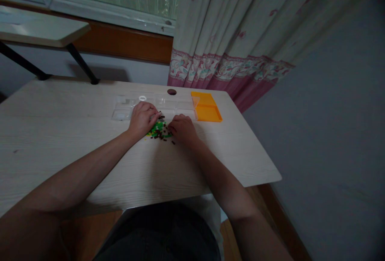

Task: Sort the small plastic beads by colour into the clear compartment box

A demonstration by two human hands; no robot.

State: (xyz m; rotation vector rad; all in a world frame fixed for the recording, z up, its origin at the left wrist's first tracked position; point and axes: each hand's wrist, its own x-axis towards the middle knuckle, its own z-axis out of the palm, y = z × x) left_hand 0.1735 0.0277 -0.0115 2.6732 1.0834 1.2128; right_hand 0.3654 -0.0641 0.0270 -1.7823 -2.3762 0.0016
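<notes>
A small heap of green, yellow and dark brown plastic pieces (159,129), perhaps tiny building bricks, lies on the table (120,168) between my hands. My left hand (143,118) is at the heap's upper left, its fingers bent and drawn together by a few brown pieces; whatever is in the fingertips is too small to make out. At the right edge of the heap, my right hand (184,129) is closed with curled fingers, their tips among the pieces. Behind both hands stretches a clear plastic compartment box (165,103), partly covered by my left hand.
An orange tray (207,112) lies at the right end of the clear box. Behind them is a round hole (171,92) in the tabletop. A raised shelf (45,32) on black legs stands at the back left. A curtain (216,52) hangs beyond the far edge.
</notes>
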